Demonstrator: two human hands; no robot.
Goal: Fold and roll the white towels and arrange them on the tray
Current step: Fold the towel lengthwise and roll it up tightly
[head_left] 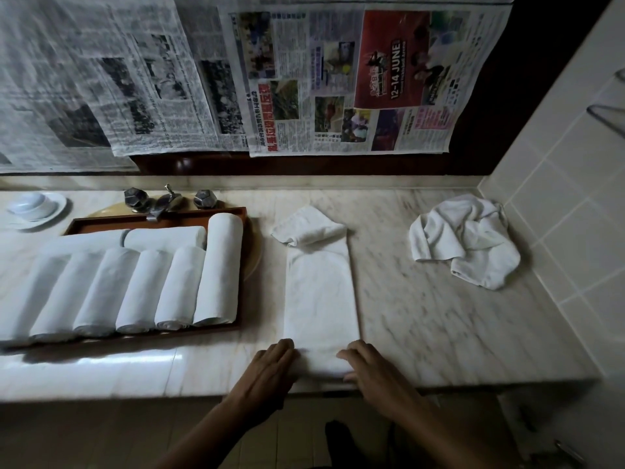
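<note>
A white towel (pixel 320 292) lies folded into a long strip on the marble counter, its far end bunched and turned over. The near end is curled into the start of a roll at the counter's front edge. My left hand (pixel 267 374) presses the roll's left side with straight fingers, and my right hand (pixel 375 374) presses its right side the same way. A wooden tray (pixel 240 265) on the left holds several rolled white towels (pixel 220 269). A crumpled white towel (pixel 463 238) sits at the back right by the tiled wall.
A metal faucet (pixel 165 201) with two knobs stands behind the tray, over a sink that the tray covers. A white dish (pixel 33 206) sits at the far left. Newspaper sheets (pixel 338 79) hang over the mirror behind. The tiled wall (pixel 558 198) bounds the counter on the right.
</note>
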